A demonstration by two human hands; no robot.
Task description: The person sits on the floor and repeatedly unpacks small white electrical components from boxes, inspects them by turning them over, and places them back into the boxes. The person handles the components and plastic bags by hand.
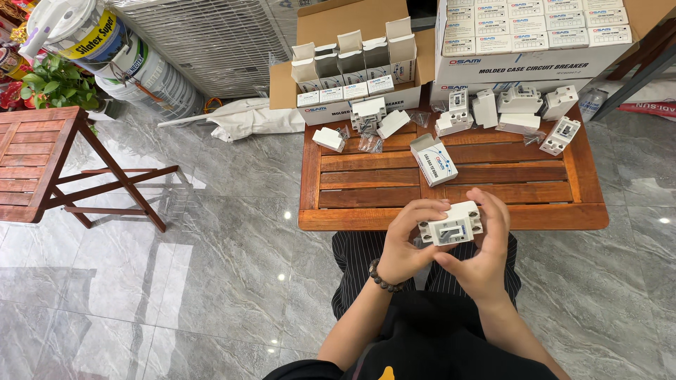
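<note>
Both hands closed on one white rectangular plastic circuit breaker (451, 224), held over the lap just at the near edge of the slatted brown wooden bench (451, 186): left hand (405, 243), with a dark bead bracelet (381, 277) at the wrist, grips its left end, right hand (484, 250) wraps its right end and underside. On the bench just beyond lies a small white cardboard box (433, 160), closed and tilted; further back, loose white breakers (520, 105) and clear screw bags (369, 143). Behind those, an open brown carton of small white boxes (355, 67) and a second full carton (535, 39) at the far edge.
</note>
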